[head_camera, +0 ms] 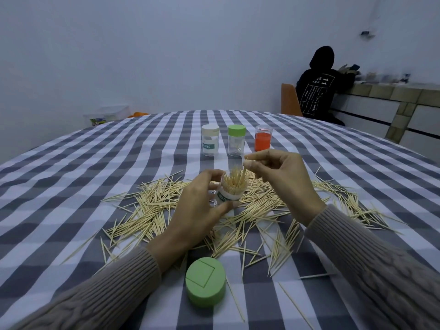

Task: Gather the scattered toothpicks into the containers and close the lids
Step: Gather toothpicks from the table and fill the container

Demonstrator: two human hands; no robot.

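We've got the open jar up off the table, tilted a bit, right above the middle of the toothpick pile, and it's packed with toothpicks standing on end. Our left hand is wrapped around the jar from the left, thumb pressed on the label side. Our right hand sits just right of the jar, thumb and forefinger pinching a single toothpick whose lower end pokes into the jar mouth; the other fingers are loosely curled.

The green lid lies flat on the checked cloth, nearer us than the jar. Behind the jar stand three more: a white-capped jar, a green-capped jar with a few picks in it, and a red jar rightmost. Can't tell what's in the white or red ones.
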